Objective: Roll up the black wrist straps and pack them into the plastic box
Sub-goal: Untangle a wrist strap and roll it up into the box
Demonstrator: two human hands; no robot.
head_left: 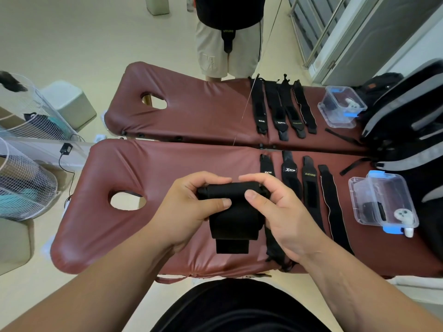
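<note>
Over the maroon padded table (143,168), both hands clamp on one black wrist strap (232,212). The left hand (191,207) curls thumb and fingers round the left end of its rolled top, and the right hand (275,212) pinches the right end between thumb and fingers. The unrolled tail hangs toward 6 o'clock, down to the table. At about 2 o'clock from the hands, four flat straps (310,188) lie side by side on the padding, the nearest partly hidden under the right hand. The clear plastic box (393,188) with blue latches sits at 3 o'clock near the table's edge, holding something black and a white object.
</note>
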